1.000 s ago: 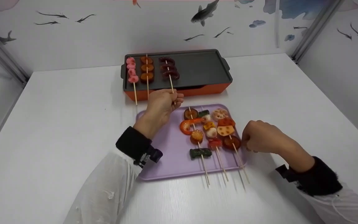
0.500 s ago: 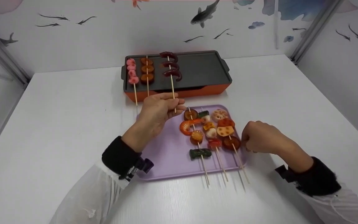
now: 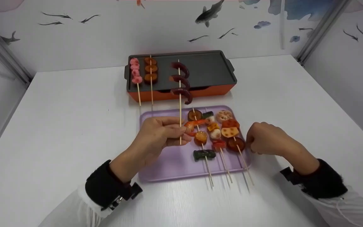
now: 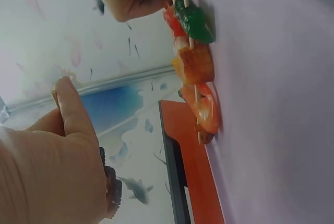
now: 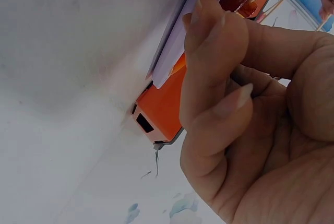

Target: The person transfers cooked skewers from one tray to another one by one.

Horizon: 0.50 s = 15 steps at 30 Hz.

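My left hand (image 3: pixel 156 135) pinches the bare stick of a skewer with several dark red curved sausage pieces (image 3: pixel 180 78). It holds that skewer raised above the lilac tray (image 3: pixel 169 164), its food end toward the grill. In the left wrist view the hand (image 4: pixel 57 161) hides most of this skewer. My right hand (image 3: pixel 268 138) is beside the tray's right edge, fingers loosely curled, nothing held; whether it touches the rim I cannot tell. On the tray lie a shrimp-and-corn skewer (image 3: pixel 201 138), a mixed skewer with a red piece (image 3: pixel 218 145) and a lotus-root skewer (image 3: pixel 230 132).
Behind the tray stands an orange grill with a dark plate (image 3: pixel 206 69). On the plate's left lie a pink skewer (image 3: pixel 135 72) and a skewer of brown round slices (image 3: pixel 151 68). White panels with painted fish (image 3: pixel 210 14) enclose the white table (image 3: pixel 74 126).
My left hand has lifted the sausage skewer off the grill plate and drawn it toward me, over the tray. The right hand has stayed in place.
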{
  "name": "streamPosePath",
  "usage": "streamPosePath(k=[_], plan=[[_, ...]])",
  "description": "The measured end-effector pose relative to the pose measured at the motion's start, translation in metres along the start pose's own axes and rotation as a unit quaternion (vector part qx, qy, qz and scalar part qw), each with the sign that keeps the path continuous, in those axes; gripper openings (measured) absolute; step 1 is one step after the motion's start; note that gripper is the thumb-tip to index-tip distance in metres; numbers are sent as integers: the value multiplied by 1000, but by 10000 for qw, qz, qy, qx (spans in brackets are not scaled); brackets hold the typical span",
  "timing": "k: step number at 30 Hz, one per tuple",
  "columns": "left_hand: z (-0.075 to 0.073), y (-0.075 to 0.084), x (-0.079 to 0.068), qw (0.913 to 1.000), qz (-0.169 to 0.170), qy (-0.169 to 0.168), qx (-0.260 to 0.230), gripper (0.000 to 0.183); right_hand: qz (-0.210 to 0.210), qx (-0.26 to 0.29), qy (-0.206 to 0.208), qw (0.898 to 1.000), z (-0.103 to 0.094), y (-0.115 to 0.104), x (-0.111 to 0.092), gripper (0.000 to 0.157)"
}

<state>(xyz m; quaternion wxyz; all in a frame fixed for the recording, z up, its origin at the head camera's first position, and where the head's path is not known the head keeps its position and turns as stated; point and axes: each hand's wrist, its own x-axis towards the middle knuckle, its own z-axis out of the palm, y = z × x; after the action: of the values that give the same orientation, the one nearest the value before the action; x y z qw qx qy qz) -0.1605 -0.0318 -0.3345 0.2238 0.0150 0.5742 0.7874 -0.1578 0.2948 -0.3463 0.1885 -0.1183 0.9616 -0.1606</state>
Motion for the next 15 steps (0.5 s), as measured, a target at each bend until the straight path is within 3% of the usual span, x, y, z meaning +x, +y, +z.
streamPosePath(k=[8,15], plan=[[-9,-19,-27,9979,-428,-357,327,35,46,-12,-7,10000,0,1,1,27],[-9,-31,-44,9947,-764,-448,529,32,108,0,-53,9999,-1,0,1,27]])
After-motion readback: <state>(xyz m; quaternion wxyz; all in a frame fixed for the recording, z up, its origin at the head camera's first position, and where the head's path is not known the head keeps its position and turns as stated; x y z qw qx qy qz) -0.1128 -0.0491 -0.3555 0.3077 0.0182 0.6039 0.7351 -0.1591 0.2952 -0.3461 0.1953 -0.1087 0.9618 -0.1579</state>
